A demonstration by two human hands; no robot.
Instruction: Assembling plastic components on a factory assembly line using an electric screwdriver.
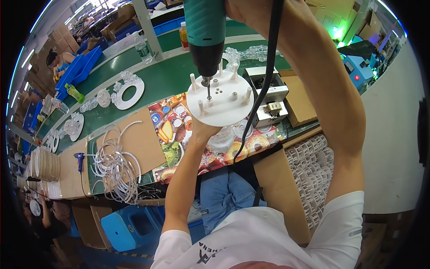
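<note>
My right hand [251, 12], at the top of the view, is closed around a teal power drill [205, 27], its body partly out of view. The drill points down with a thin bit whose tip meets a round white plastic disc [219, 110], at or very close to a screw on its face. Several white pegs stand up from the disc, with more screws and small holes between them. From underneath, my left hand [207, 129] holds the disc up above the bench; its fingers are mostly hidden behind it. A black cord [264, 87] hangs down in front of my right arm.
A colourful food-print mat [172, 134] covers the bench under the disc. Metal boxes [271, 114] stand just right. Clear tubing [117, 172] and a glue gun [79, 161] lie left. White plastic parts [309, 166] fill a carton. Behind runs a green conveyor [168, 74]; other people work far left.
</note>
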